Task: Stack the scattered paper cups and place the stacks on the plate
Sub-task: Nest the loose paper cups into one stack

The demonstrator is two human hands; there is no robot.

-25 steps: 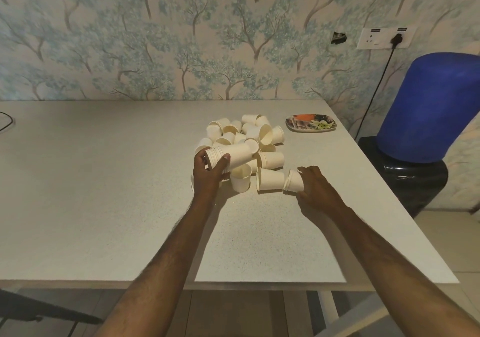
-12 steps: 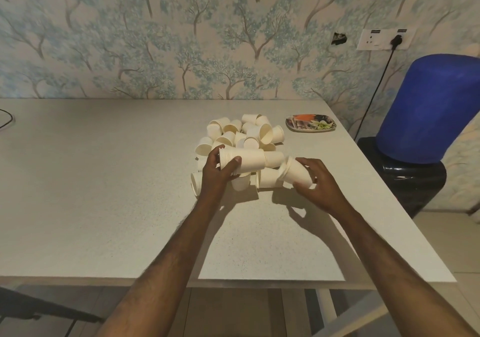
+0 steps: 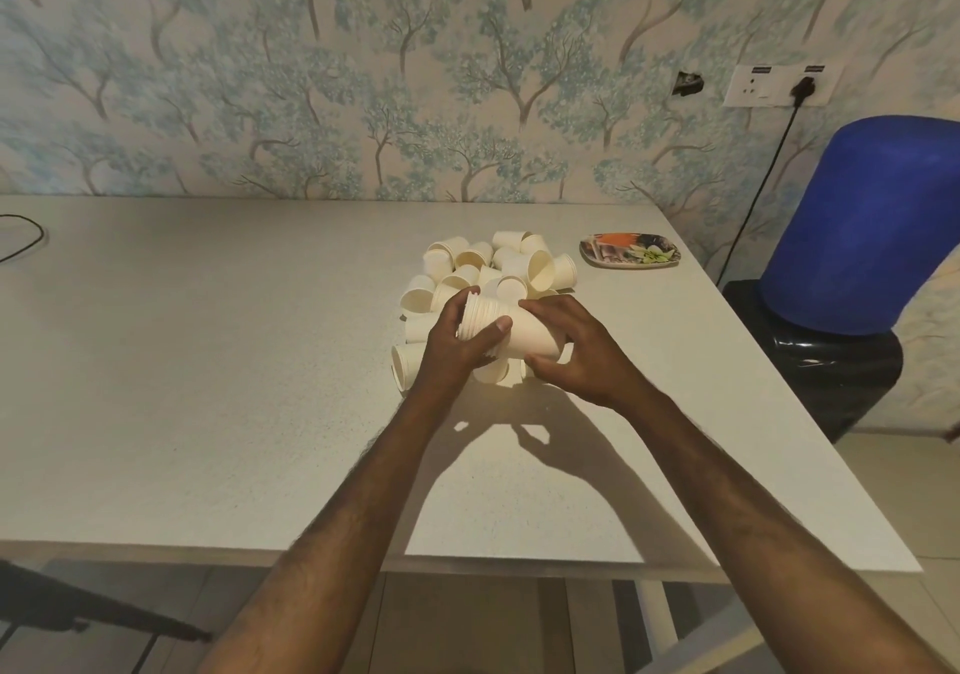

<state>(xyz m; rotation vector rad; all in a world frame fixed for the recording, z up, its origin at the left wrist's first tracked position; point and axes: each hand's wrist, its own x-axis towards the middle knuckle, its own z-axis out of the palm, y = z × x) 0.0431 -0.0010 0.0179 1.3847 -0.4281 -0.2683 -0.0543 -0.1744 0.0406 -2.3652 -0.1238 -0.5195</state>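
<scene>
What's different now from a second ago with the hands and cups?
The right hand lifted its cup off the table and brought it left to the bottom end of the stack of cups held sideways by the left hand; both hands now grip that stack. The loose cups and the plate stayed put; the plate carries no cups.

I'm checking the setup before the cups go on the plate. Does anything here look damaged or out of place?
Mainly the loose paper cups, which lie tipped over in a heap on the table instead of standing. On the wall, a dark broken-looking hole gapes beside the socket panel. The plate looks intact.
</scene>
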